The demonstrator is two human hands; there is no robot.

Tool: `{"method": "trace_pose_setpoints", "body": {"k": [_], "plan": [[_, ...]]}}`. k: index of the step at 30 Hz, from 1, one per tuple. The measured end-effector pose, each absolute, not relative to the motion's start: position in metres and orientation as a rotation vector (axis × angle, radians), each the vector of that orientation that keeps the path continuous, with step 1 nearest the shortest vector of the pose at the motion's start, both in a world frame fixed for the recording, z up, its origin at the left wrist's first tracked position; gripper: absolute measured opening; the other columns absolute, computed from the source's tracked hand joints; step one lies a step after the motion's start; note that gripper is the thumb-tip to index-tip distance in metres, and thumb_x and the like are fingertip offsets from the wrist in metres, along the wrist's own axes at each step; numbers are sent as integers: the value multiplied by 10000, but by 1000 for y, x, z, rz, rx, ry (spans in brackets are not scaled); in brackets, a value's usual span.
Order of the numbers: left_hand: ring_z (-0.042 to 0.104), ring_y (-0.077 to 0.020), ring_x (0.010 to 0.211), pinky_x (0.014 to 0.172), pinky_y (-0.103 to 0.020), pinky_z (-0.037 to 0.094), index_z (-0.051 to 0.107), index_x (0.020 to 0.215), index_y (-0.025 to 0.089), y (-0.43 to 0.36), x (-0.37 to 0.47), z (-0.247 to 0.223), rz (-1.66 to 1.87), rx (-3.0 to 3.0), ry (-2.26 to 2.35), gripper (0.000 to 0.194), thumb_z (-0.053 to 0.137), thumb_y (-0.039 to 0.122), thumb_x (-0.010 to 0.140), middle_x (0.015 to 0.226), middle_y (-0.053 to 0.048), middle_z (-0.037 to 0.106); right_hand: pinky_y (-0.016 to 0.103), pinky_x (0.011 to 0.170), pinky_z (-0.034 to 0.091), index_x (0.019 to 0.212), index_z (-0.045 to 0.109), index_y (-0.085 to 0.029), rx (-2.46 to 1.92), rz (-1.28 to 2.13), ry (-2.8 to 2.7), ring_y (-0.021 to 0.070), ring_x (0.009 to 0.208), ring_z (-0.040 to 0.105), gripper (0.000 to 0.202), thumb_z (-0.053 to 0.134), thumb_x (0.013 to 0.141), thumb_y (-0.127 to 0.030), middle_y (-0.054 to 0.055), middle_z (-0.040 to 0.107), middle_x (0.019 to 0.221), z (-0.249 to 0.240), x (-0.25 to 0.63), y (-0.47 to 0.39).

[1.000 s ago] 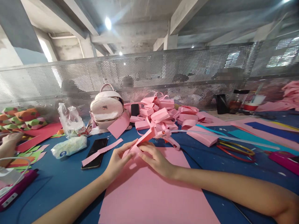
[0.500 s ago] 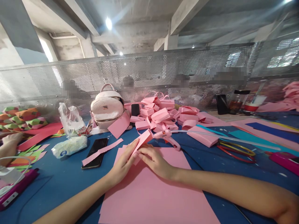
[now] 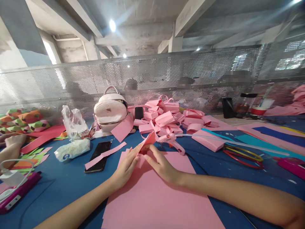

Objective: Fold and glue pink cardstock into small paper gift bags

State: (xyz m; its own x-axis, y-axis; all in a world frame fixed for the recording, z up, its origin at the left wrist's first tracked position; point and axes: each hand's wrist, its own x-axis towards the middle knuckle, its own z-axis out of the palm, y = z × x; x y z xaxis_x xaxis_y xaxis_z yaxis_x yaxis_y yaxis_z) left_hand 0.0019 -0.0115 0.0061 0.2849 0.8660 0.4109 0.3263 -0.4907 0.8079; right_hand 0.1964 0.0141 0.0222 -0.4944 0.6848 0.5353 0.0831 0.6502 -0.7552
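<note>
A folded piece of pink paper point(image 3: 148, 141) stands tilted between my two hands, over a stack of pink paper sheets point(image 3: 162, 203). My left hand point(image 3: 125, 166) grips its left side, the fingers laid along the outer face. On the other side my right hand point(image 3: 164, 166) has its fingers bent against the inside of the fold, with the thumb apart from them; some fingertips are hidden. Just beyond the paper lies a pink and white hot glue gun point(image 3: 172, 143). A long translucent glue stick point(image 3: 228, 140) reaches from it to the right.
Behind is a heap of folded pink paper pieces point(image 3: 164, 119). Leftward are a backpack point(image 3: 111, 111), a phone point(image 3: 98, 159) under a pink strip, a tissue pack point(image 3: 72, 150) and a power strip point(image 3: 21, 194). Another person's hand point(image 3: 14, 143) rests far left. Yellow and red loops point(image 3: 243, 156) lie right.
The folded paper has turned more edge-on and its fold has opened slightly. My right thumb and fingers have spread and shifted a little to the right. The view has moved slightly.
</note>
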Motion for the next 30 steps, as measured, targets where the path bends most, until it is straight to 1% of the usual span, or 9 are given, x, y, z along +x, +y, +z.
{"method": "trace_pose_setpoints", "body": {"k": [6,11,15,18,19,22,25,28,30], "plan": [[383,-303,1461,1258,-514,88,563,1414,349,-10,1,7,1211,1941,1073,420,474,418,1010,1489,-8,544,360,941,516,1081,599,-237,-531,813,-1997,207,1033,643,182,424,1033,-218,43,684,1070,34,198,21],[371,-339,1459,1241,-533,135,655,1315,303,-9,-2,12,1216,1884,1110,431,451,514,999,1363,-43,654,367,876,518,1007,619,-237,-494,697,-2033,214,945,645,182,461,975,-152,46,670,1008,49,203,25],[462,-359,1382,1244,-515,136,752,1119,263,-12,-6,32,1147,1878,1084,493,446,616,961,1190,-56,736,460,999,440,1124,620,-277,-456,341,-2094,271,1121,581,244,515,944,-149,68,653,1168,77,212,25],[512,-370,1325,1206,-496,260,781,945,230,-18,-13,55,1022,1868,1065,444,545,605,922,1143,-58,748,479,1075,369,1261,575,-273,-511,6,-2210,270,1227,535,352,589,930,-153,57,639,1302,107,221,20],[522,-374,1309,1176,-490,312,778,924,220,-19,-16,62,965,1848,1071,417,578,585,912,1147,-61,746,468,1056,375,1237,597,-258,-553,-17,-2248,269,1204,551,328,627,920,-178,54,663,1263,115,223,18],[596,-370,1197,1061,-457,434,776,942,198,-18,-22,79,841,1768,1073,380,655,553,877,1083,-69,757,382,880,436,1005,698,-223,-711,184,-2389,228,954,638,107,660,905,-214,19,742,1003,132,227,16],[618,-360,1151,1025,-439,450,776,1003,171,-9,-22,88,802,1727,1026,441,616,569,901,1045,-90,759,264,627,388,833,734,-198,-851,789,-2309,139,668,559,65,681,858,-225,-14,695,762,130,229,25],[567,-361,1247,1043,-465,429,648,1302,193,-1,-18,89,932,1524,912,595,462,640,955,1267,-123,684,220,486,297,858,729,-167,-914,1200,-2065,87,488,387,159,725,808,-317,-66,502,555,116,231,40],[562,-368,1256,1007,-490,454,509,1435,221,1,-18,85,1027,1308,832,704,432,708,932,1363,-147,617,205,473,326,981,691,-160,-961,1296,-1936,86,478,404,257,691,827,-367,-77,467,560,102,234,46]]}}
